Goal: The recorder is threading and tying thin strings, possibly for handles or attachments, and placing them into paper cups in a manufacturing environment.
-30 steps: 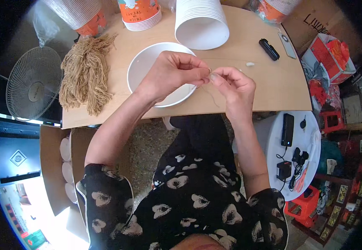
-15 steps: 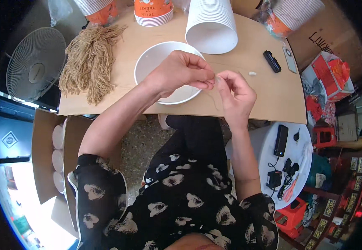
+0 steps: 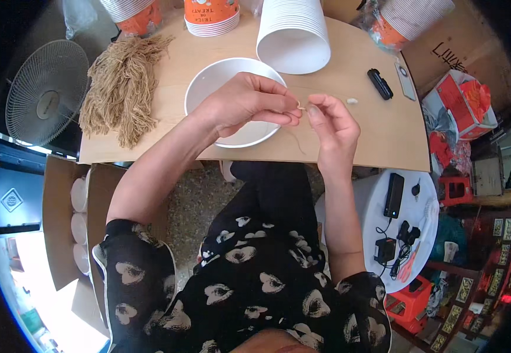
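My left hand [image 3: 254, 106] and my right hand [image 3: 336, 132] meet in front of my chest, over the table's near edge. Both pinch a thin tan string [image 3: 302, 108] that forms a small twist between the fingertips. A loose end of it dangles below. Behind and under my left hand stands a white paper bucket [image 3: 199, 83] with its mouth facing up, partly covered by that hand and wrist. To the left, a thick bundle of tan strings [image 3: 120, 94] lies on the table.
A stack of white buckets [image 3: 294, 26] lies tipped at the back, beside orange printed buckets [image 3: 211, 13]. Rightward are a small white lump [image 3: 352, 101], a black case [image 3: 380, 84] and a phone-like slab [image 3: 406, 81]. A fan [image 3: 48, 109], a carton [image 3: 61, 223] and a white side table [image 3: 355, 203] flank me.
My fingertips have drawn slightly apart, so the string's small twist shows between them. The whole view has shifted a little; the things on the table have stayed in place.
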{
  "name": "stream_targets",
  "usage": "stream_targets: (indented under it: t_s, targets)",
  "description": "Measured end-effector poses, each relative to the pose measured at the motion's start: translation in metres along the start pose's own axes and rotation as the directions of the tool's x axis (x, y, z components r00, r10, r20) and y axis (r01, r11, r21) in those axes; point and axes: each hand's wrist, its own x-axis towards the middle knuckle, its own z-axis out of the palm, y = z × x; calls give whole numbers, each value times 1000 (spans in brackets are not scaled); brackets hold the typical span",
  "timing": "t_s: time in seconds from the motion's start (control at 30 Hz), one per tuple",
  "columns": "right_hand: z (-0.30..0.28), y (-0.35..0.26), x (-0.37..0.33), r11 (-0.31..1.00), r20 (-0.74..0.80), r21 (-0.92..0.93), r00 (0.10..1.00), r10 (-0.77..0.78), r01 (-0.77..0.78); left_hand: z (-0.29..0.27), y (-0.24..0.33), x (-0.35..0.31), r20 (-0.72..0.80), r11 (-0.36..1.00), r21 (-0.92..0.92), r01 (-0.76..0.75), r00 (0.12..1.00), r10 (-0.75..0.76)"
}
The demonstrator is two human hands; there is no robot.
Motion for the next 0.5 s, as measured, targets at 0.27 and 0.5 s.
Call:
stream_targets:
  t_s: [0.27, 0.5]
  targets:
    - [-2, -2, 4, 981, 124, 139, 985, 121, -138, 0, -2, 3, 8, 999, 54, 4, 1000, -4]
    - [-3, 5, 2, 971, 124, 182, 983, 133, -154, 0, -4, 2, 18, 999, 46, 22, 1000, -23]
